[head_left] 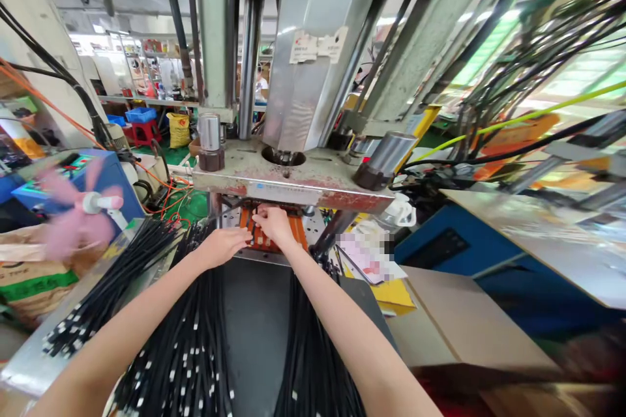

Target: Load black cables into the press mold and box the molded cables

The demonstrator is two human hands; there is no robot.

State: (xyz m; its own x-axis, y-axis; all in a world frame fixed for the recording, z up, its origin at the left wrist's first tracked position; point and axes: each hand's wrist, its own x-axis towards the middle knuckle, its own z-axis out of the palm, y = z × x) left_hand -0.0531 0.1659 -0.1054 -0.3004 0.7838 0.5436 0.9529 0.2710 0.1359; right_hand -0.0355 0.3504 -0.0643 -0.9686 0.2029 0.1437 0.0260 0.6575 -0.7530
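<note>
Both my arms reach forward under the steel plate of a vertical press machine. My right hand rests on the orange mould block beneath the plate, fingers curled and pinching at thin black cable ends laid in it. My left hand sits just left of it, fingers closed at the mould's front edge; what they hold is too small to make out. Bundles of black cables with white tags lie under my forearms, left and right.
Another heap of black cables lies on the left. A pink spinning fan stands at the far left beside a blue control box. Cardboard boxes and papers sit on the right. Hoses and wires hang at upper right.
</note>
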